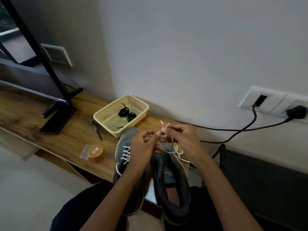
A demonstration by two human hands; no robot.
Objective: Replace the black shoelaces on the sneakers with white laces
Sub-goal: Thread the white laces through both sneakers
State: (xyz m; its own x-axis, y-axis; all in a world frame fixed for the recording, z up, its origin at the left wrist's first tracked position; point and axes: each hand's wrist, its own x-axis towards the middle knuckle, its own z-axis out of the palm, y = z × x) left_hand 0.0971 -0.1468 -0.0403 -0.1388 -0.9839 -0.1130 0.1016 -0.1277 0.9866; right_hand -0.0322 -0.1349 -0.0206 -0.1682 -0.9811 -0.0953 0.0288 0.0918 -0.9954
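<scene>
Sneakers side by side at the worktop's [33, 110] near edge, heels hanging off toward the person's lap. Left sneaker [128, 135] fully threaded with a white lace [125, 155], loose tail trailing down its side. Right sneaker [173, 189] only part laced; its white lace [176, 153] crosses the upper eyelets loosely. Left hand [143, 147] and right hand [183, 139] are both raised above the right sneaker's tongue, fingers curled, each pinching one strand; the two lace ends [165, 125] stick up past the right thumb. Looks like evening the ends or starting a knot; cannot tell which.

Black laces [127, 113] lie coiled in the beige basket [112, 105], just beyond the left toe, near the back edge. Marker [97, 130] and an orange-lidded jar [96, 153] sit to the left of the shoes, phone [58, 120] further left.

Risks, judged:
- Uneven pull on one strand could draw the other end back through an eyelet, forcing a re-thread.
- Crossings look slack; knotting now may lock that slack in.
- Both heels overhang the edge, so a hard upward tug could tip the right sneaker off.
- Thin tips may slip from the pinch.
</scene>
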